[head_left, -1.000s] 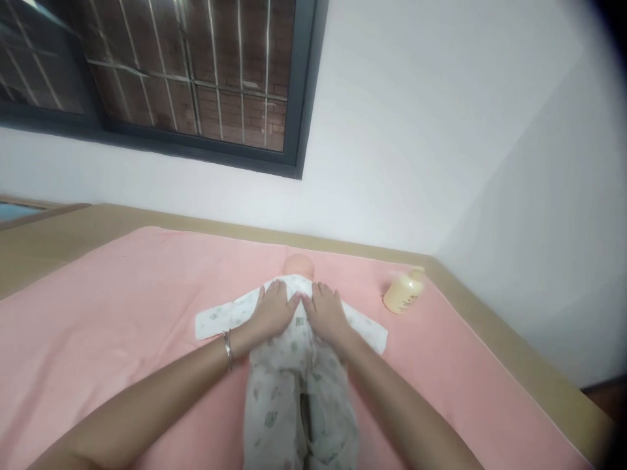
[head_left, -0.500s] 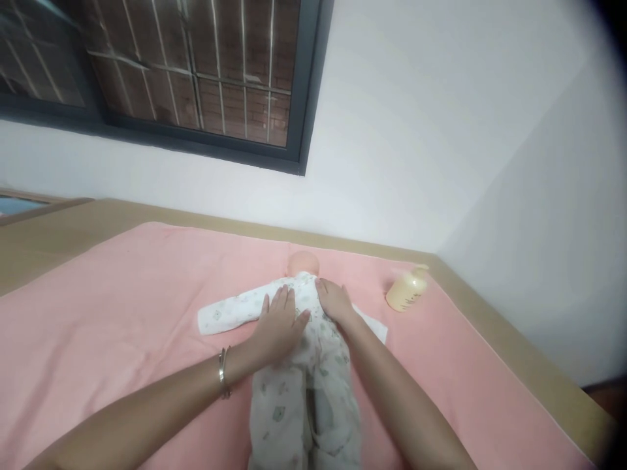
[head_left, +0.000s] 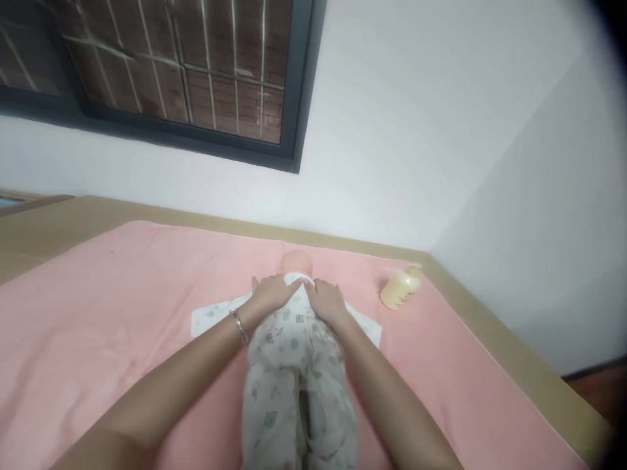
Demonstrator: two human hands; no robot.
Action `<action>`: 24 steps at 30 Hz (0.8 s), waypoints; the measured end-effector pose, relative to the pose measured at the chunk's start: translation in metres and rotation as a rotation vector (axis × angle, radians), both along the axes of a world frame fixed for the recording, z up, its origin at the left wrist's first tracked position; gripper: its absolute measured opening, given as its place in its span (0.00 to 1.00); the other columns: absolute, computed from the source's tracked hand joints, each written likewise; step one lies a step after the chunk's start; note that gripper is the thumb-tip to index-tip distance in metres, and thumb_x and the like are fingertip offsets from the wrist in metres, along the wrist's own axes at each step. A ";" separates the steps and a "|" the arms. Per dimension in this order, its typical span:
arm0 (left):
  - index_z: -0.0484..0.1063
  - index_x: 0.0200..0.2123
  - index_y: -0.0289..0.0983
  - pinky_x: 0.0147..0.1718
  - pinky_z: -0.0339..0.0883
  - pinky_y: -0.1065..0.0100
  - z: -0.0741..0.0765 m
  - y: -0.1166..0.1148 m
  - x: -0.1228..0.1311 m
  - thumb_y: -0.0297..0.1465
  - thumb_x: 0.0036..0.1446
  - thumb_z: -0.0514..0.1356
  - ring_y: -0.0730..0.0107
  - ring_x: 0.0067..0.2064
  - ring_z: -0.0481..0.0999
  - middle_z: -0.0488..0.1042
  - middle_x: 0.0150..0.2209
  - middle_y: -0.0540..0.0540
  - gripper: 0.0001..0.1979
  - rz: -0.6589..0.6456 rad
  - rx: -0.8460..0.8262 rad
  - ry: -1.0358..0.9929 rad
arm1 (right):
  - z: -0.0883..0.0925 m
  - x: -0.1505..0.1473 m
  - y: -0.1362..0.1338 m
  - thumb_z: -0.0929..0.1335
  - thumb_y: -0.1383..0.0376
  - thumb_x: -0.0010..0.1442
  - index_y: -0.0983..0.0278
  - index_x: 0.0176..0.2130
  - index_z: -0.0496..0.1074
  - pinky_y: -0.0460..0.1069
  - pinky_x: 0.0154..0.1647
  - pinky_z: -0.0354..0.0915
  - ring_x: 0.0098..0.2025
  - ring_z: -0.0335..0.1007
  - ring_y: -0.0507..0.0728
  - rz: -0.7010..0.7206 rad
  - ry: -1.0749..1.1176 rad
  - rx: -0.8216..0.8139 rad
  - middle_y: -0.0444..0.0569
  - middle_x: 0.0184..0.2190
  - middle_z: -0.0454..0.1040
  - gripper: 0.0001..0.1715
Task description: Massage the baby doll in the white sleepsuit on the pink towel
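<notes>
A baby doll (head_left: 296, 261) lies on a pink cloth, its bald head at the far end and its legs towards me. It wears a white one-piece suit (head_left: 289, 339) with small green and pink prints, sleeves spread to both sides. My left hand (head_left: 272, 292), below a silver bracelet (head_left: 239, 325), is closed around the doll's shoulder on the left, thumb by the collar. Around the other shoulder curls my right hand (head_left: 327, 300), its thumb also near the collar. Both hands partly cover the sleeves, and some fingertips are hidden.
A pale yellow pump bottle (head_left: 400, 288) stands on the pink cloth (head_left: 147, 287) to the right of the doll. Beyond the cloth runs a tan surface edge (head_left: 215, 225) against the white wall (head_left: 382, 130). A barred window (head_left: 196, 85) is at upper left.
My left hand has moved from lying flat on the doll's chest up and left to its shoulder. My right hand stays at the other shoulder. The view has shifted slightly.
</notes>
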State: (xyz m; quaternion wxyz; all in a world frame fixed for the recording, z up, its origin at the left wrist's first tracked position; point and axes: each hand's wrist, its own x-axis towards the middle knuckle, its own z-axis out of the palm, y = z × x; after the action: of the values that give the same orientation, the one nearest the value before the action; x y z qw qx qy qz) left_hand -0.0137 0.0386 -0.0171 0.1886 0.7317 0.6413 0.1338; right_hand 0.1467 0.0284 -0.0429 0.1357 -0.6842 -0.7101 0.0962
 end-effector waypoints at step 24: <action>0.76 0.39 0.38 0.32 0.65 0.63 -0.020 0.025 -0.003 0.63 0.51 0.42 0.53 0.37 0.78 0.79 0.39 0.39 0.39 0.126 -0.041 -0.095 | -0.012 0.014 0.033 0.49 0.46 0.66 0.65 0.36 0.76 0.50 0.40 0.61 0.38 0.72 0.59 -0.027 0.231 -0.134 0.56 0.36 0.77 0.38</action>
State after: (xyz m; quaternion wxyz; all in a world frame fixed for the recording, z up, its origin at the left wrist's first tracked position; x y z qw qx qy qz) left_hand -0.0165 0.0632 -0.0372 0.2252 0.6785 0.6790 0.1667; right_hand 0.1612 0.0614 -0.0548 0.1718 -0.6857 -0.6723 0.2198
